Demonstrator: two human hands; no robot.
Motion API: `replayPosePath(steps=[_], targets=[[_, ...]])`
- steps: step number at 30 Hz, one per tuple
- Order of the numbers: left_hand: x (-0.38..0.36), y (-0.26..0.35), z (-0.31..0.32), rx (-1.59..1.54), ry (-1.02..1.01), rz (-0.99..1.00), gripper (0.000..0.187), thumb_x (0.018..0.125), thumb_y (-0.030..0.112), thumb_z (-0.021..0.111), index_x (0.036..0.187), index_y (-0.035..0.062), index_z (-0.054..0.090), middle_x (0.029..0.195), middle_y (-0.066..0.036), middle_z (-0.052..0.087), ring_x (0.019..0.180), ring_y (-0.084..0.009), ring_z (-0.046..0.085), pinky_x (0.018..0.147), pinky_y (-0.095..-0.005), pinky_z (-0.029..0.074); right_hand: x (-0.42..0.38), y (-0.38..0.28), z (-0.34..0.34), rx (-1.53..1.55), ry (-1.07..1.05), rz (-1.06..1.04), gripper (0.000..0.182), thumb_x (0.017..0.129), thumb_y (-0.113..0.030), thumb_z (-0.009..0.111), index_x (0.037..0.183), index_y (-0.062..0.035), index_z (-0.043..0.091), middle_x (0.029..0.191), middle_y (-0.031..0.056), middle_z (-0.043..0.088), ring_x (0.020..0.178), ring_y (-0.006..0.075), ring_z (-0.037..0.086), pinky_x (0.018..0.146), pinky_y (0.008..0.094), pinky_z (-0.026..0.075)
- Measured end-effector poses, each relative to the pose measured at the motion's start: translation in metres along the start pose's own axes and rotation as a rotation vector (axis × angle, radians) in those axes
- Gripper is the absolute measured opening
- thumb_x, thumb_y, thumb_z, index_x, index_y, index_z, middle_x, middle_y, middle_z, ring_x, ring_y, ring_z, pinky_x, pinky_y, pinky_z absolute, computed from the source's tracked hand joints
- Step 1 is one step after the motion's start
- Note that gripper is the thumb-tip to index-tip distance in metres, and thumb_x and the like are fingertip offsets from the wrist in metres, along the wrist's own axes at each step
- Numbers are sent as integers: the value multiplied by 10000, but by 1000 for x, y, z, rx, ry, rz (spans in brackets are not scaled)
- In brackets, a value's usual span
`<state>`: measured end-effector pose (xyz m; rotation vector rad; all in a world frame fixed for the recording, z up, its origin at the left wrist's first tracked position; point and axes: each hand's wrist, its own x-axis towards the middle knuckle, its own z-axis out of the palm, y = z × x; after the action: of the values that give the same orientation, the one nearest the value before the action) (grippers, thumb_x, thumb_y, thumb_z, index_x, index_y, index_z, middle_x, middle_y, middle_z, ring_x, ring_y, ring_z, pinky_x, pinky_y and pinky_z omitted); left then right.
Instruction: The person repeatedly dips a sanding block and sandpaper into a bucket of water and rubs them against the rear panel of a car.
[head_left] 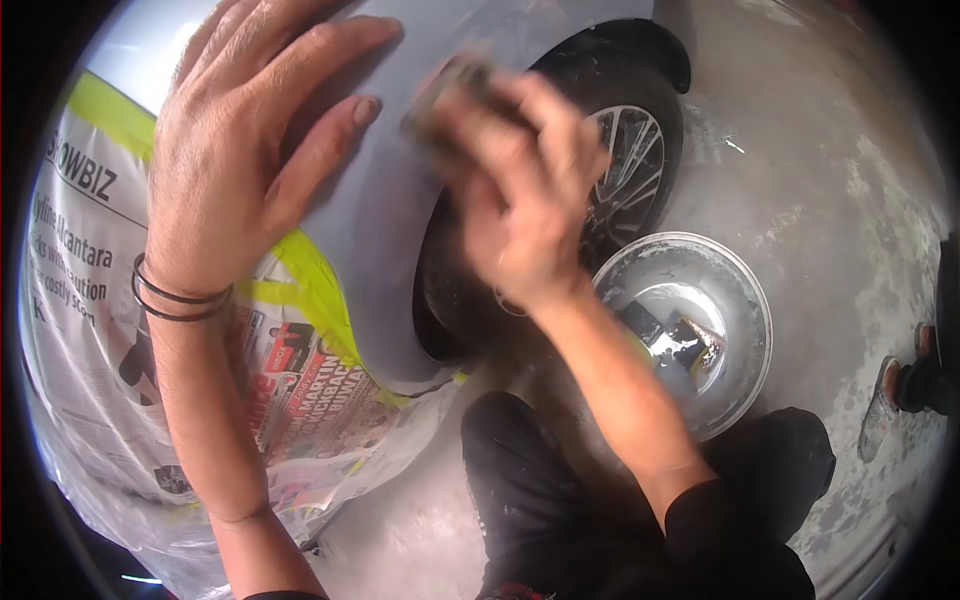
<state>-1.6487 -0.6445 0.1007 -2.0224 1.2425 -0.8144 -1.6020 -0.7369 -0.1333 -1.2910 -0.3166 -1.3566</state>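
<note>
One block [437, 108] gripped by the right hand [525, 185].
Blurred, it seems to touch the panel [375, 240]; left of the grip, the left hand [225, 150] spreads its fingers.

2 thin blk bands [180, 299] on L wrist [190, 272]; blk slvs [715, 520], dk trousers [525, 460].

Blur obscures the exact shape of the block [447, 98].

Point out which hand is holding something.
The right hand, nearer the wheel: it grips a small blurred block. The left hand, with dark wristbands, is spread on the grey panel, holding nothing.
</note>
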Motion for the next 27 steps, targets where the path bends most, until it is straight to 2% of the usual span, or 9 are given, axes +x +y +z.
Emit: replayPosePath(steps=[4, 9, 12, 15, 17, 18, 19, 21, 27], targets=[[1, 3, 1, -25, 10, -44, 377, 883, 258, 791, 1193, 43, 798, 1392, -223, 696, 1362, -454, 635, 1189, -600, 444, 20, 3, 8, -30, 108, 95, 419, 951, -154, 779, 1368, -195, 773, 1391, 83, 657, 1222, 349, 587, 1047, 466, 429], [7, 12, -11, 65, -96, -102, 391, 890, 264, 789, 1214, 45, 790, 1384, -226, 697, 1350, -455, 637, 1190, -600, 446, -20, -35, -2, 25, -18, 94, 414, 911, -124, 794, 1316, -208, 800, 1356, 70, 681, 1209, 331, 618, 1043, 479, 438], [0, 5, 9, -2, -11, -117, 428, 910, 276, 786, 1264, 37, 768, 1377, -228, 696, 1351, -454, 636, 1195, -602, 444, 20, 4, 4, -18, 91, 73, 389, 949, -174, 802, 1333, -239, 799, 1360, 67, 678, 1183, 318, 637, 1022, 486, 453], [1, 11, -5, 128, -95, -25, 535, 990, 407, 723, 1423, 95, 698, 1458, -154, 661, 1434, -398, 547, 1261, -602, 311, 49, 25, -26, 189, 150, 247, 391, 1072, -152, 752, 1461, -113, 728, 1477, 161, 690, 1288, 355, 672, 1217, 480, 454], [-16, 21, -7, 218, -308, -50, 579, 1096, 578, 588, 1587, 277, 644, 1670, -1, 590, 1658, -302, 380, 1394, -618, 90, 51, 30, -63, 184, 225, 241, 391, 1031, -52, 740, 1419, -105, 737, 1446, 168, 690, 1273, 349, 676, 1178, 488, 479], [-28, 38, -4, 259, -450, -59, 726, 1088, 736, 392, 1687, 341, 500, 1758, 71, 466, 1711, -254, 244, 1382, -643, -91, 54, 25, -75, 276, 305, 406, 364, 1063, -160, 786, 1408, -50, 740, 1319, 95, 723, 1124, 168, 711, 977, 335, 581], [-39, 57, -4, 244, -522, -60, 763, 1083, 752, 342, 1712, 335, 455, 1811, 87, 364, 1718, -240, 210, 1379, -660, -97, 56, 19, -91, 255, 293, 522, 367, 1092, -148, 758, 1414, 21, 709, 1242, 59, 753, 1041, 85, 698, 915, 258, 586], [-54, 83, -2, 231, -638, -96, 782, 1081, 749, 345, 1731, 321, 420, 1835, 100, 299, 1723, -232, 180, 1370, -674, -113, 56, 19, -106, 303, 326, 617, 382, 1084, -145, 764, 1426, 14, 701, 1174, 57, 773, 1002, 96, 704, 899, 256, 587], [20, 76, 36, 389, -531, -167, 728, 1123, 675, 356, 1747, 300, 392, 1834, 76, 305, 1719, -220, 190, 1352, -710, -116, 69, 7, -112, 270, 340, 483, 375, 1082, -142, 765, 1415, 21, 703, 1217, 68, 764, 1025, 101, 707, 891, 250, 584]])
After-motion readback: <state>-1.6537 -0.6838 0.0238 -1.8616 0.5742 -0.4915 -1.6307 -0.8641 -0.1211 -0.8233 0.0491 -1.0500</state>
